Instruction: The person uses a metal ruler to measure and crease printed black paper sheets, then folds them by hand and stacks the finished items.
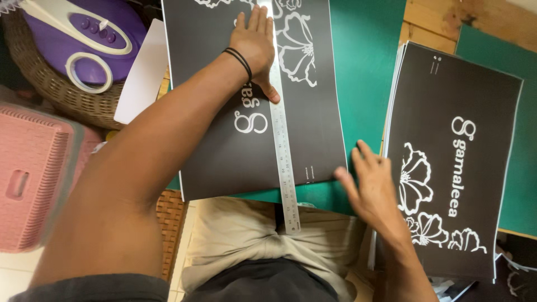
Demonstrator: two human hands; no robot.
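Observation:
A dark printed sheet (224, 145) with white flower outlines lies on a green cutting mat (363, 72). A long metal ruler (282, 151) runs lengthwise down the sheet, its near end hanging past the mat's edge over my lap. My left hand (254, 45), with a black band on the wrist, presses flat on the sheet and the ruler's upper part. My right hand (372, 182) is empty with fingers spread, at the sheet's lower right corner, beside a stack of similar dark printed sheets (475, 168).
A wicker basket (50, 84) at the upper left holds a purple and white iron (84, 33). A pink plastic crate (33, 173) stands at the left. A white sheet (142, 72) lies next to the basket. A second green mat (520, 140) lies on a wooden surface (442, 22) at the right.

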